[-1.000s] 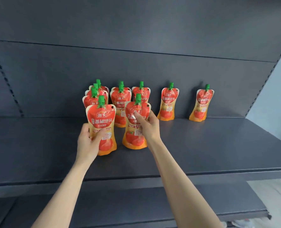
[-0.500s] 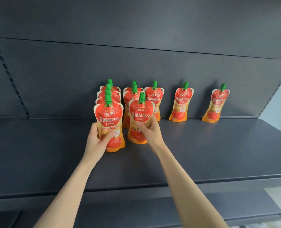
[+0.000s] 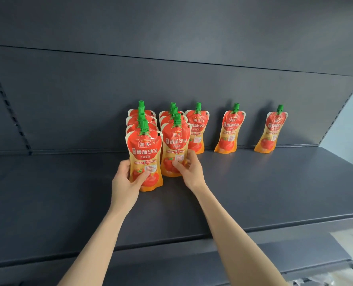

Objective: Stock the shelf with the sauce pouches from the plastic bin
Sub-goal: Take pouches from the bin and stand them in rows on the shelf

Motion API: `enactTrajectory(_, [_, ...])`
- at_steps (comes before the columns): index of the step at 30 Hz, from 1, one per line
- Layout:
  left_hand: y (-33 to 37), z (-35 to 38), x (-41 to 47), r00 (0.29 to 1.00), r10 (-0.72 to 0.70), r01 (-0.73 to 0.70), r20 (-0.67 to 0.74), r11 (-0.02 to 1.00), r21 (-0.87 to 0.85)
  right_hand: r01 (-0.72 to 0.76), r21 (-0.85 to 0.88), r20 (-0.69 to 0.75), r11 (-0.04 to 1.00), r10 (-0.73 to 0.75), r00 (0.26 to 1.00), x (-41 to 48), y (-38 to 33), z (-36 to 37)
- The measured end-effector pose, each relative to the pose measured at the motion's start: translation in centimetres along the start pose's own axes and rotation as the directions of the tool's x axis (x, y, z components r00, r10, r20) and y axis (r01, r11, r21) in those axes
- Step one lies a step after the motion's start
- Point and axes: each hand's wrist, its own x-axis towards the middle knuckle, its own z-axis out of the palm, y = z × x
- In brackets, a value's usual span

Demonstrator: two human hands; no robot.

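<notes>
1. A dark grey metal shelf (image 3: 254,193) carries ten upright tomato sauce pouches, each red and orange with a green screw cap.
2. The left hand (image 3: 125,182) grips the front left pouch (image 3: 145,159) low on its body, thumb across the printed face and fingers wrapped around its left edge; the pouch stands on the shelf.
3. Three more pouches queue directly behind it, showing mostly caps and red tops.
4. The right hand (image 3: 190,170) pinches the front pouch of the second column (image 3: 175,145) near its base, thumb on the face and fingers behind its right edge.
5. Two pouches stand behind that one.
6. Just right of this column, a single pouch (image 3: 198,126) stands near the back panel (image 3: 88,100).
7. Further right stand two lone pouches, one (image 3: 230,129) leaning slightly, the other (image 3: 271,131) tilted and well apart from the rest.
8. The plastic bin is out of view.
</notes>
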Motion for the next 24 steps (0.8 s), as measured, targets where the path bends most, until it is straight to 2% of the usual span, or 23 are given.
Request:
enactTrajectory(17, [-0.2,0.2,0.4,1.0,-0.006,0.009,-0.027,0.993,0.12,-0.031,-0.039,0.059,0.999,0.033,0.998,1.0,0.1,0.2])
enactTrajectory(21, [0.0,0.3,0.1,0.999,-0.021,0.027,-0.037,0.985,0.172,-0.033,-0.107,0.037,0.994,0.037,0.999,1.1,0.4,0.5])
enactTrajectory(24, [0.3,0.4,-0.3,0.995,-0.031,0.05,-0.09,0.975,0.216,-0.043,-0.235,-0.027,0.971,0.037,0.999,1.1,0.7,0.6])
